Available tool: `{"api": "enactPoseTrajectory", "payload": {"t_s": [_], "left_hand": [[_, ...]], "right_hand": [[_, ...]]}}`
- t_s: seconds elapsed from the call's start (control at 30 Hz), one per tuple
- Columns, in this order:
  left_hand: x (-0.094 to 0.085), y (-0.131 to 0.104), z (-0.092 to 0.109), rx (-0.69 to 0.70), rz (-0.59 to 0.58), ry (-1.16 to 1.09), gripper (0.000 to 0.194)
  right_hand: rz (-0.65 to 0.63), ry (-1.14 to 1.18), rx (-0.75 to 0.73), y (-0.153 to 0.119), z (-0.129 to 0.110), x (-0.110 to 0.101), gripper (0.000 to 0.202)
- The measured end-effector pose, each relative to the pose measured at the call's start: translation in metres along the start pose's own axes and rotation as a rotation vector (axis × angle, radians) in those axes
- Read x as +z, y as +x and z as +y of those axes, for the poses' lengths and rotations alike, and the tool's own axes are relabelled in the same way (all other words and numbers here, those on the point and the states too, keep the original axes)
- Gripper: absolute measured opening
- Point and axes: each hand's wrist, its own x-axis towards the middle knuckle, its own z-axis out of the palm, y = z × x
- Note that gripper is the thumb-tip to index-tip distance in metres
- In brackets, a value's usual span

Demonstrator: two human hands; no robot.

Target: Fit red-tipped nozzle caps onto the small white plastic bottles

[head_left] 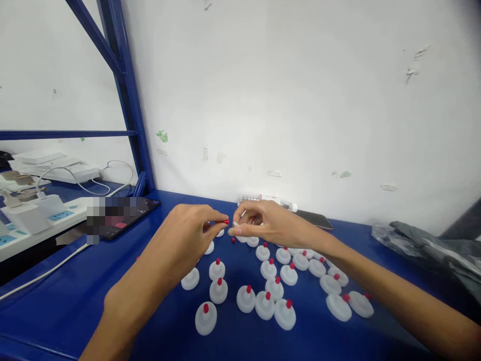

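Between its thumb and index finger, my left hand [191, 226] pinches a small red cap [226, 221]. My right hand [259, 219] is just to its right, fingertips closed together; what they hold, if anything, is too small to tell. Below both hands, several round white translucent pieces with red tips, such as the front one [206, 321] and another [285, 317], stand on the blue table [169, 326]. A loose red cap [233, 240] lies under the gap between my hands. Some white pieces are partly hidden behind my hands.
A clear bottle [287, 205] and a dark phone [314, 219] lie by the wall. At left are a lit phone [128, 219], a white power strip [71, 213], cables and a blue frame [130, 100]. Crumpled plastic and a dark grey cloth [432, 250] lie at right.
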Motion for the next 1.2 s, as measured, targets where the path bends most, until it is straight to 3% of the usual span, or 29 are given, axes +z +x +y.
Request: {"api": "enactPoseTrajectory", "payload": {"t_s": [0.37, 0.47, 0.7, 0.93, 1.07, 1.2], "left_hand": [[-0.004, 0.000, 0.012, 0.014, -0.088, -0.211, 0.029], [-0.006, -0.001, 0.013, 0.015, -0.055, -0.294, 0.032], [-0.006, -0.003, 0.018, -0.158, -0.056, -0.461, 0.026], [-0.009, -0.003, 0.014, -0.225, 0.023, -0.249, 0.028], [-0.012, -0.003, 0.012, -0.198, 0.120, -0.151, 0.028], [-0.012, -0.004, 0.013, -0.174, 0.129, -0.120, 0.024]], "right_hand": [[0.019, 0.100, -0.034, -0.001, 0.001, 0.006, 0.036], [0.032, 0.156, -0.059, -0.001, -0.001, 0.006, 0.035], [0.025, 0.224, -0.102, 0.001, -0.001, 0.007, 0.029], [0.057, 0.008, -0.141, 0.004, 0.008, 0.010, 0.024], [0.036, -0.129, -0.163, 0.011, 0.022, 0.024, 0.024], [-0.017, -0.163, -0.193, 0.016, 0.035, 0.038, 0.028]]}}
